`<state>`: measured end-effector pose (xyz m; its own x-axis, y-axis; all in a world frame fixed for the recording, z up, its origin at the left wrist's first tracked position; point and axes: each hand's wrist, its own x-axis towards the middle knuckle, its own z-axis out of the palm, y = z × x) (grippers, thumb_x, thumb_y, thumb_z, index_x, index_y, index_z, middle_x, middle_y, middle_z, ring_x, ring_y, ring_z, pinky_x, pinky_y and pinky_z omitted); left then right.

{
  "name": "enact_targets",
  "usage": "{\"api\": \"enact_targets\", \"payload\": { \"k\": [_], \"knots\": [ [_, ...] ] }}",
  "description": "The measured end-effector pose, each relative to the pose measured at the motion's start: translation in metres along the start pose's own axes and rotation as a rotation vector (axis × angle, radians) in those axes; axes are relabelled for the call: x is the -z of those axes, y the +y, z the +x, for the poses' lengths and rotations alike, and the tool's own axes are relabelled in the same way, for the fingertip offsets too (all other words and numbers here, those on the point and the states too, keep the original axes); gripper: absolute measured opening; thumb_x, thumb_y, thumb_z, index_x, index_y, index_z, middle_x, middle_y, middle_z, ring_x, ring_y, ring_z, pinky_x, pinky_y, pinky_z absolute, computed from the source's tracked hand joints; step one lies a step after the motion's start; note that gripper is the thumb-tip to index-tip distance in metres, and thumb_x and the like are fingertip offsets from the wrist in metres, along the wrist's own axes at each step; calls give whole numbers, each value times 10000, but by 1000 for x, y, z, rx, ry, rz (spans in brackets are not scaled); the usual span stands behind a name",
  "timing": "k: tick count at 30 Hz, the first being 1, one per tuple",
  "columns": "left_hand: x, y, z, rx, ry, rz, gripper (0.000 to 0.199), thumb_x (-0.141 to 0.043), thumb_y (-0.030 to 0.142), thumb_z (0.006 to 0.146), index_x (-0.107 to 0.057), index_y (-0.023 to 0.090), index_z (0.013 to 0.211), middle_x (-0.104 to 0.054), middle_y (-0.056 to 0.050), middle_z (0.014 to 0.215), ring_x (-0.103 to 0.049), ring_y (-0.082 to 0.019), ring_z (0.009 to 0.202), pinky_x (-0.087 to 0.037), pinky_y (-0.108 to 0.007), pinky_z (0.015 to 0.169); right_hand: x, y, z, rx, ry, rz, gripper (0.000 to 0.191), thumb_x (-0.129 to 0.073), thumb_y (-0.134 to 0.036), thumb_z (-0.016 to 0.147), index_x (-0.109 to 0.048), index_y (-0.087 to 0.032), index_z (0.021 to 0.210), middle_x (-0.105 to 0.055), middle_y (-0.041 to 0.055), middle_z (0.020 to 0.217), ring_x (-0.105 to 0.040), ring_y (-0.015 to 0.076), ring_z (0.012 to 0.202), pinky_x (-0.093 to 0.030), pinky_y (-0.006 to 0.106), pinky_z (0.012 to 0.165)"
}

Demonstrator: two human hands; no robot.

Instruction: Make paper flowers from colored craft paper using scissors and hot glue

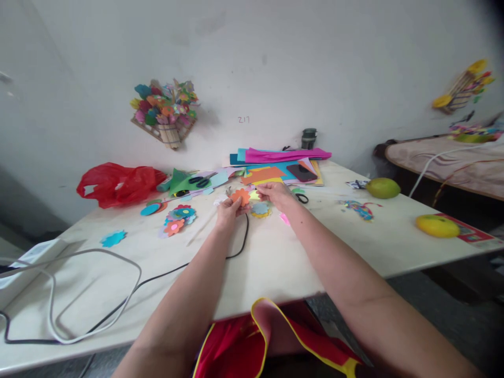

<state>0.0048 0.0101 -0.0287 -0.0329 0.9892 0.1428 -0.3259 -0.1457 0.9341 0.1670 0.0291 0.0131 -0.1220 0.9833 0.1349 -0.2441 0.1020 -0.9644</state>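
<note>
My left hand [229,211] is closed on an orange paper flower [241,197], holding it up by its lower edge above the table. Just right of it, my right hand [275,193] has its fingertips pinched together; whatever is between them is too small to make out. A pale yellow paper piece [254,195] shows between the two hands. Below them lies a grey-blue paper flower [260,210] over a yellowish one. A pink paper piece [284,218] is beside my right wrist, and black-handled scissors [302,198] lie partly hidden behind it.
Left on the table [283,262] are a pile of paper flowers [179,219], a blue flower [114,238], a red plastic bag [120,184] and looped cables [137,286]. Coloured paper sheets [287,155] and a phone [301,172] lie behind. Two mangoes [382,188] sit right.
</note>
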Motion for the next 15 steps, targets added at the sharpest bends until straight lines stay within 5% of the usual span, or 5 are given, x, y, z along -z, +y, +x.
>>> {"api": "enact_targets", "payload": {
  "k": [9, 15],
  "knots": [
    [-1, 1, -1, 0, 7, 17, 268, -722, 323, 643, -584, 117, 745, -675, -54, 682, -654, -154, 605, -527, -262, 610, 4, 2, 1, 10, 62, -120, 301, -685, -332, 710, -496, -143, 570, -507, -46, 447, -389, 34, 330, -328, 156, 306],
    [0, 1, -1, 13, -7, 16, 306, -729, 349, 628, -586, 115, 764, -676, -56, 683, -653, -160, 596, -523, -261, 592, 4, 1, 1, -4, 107, -64, 174, -554, -193, 803, -554, -124, 643, -509, -44, 448, -406, 50, 331, -342, 172, 325]
  ]
}}
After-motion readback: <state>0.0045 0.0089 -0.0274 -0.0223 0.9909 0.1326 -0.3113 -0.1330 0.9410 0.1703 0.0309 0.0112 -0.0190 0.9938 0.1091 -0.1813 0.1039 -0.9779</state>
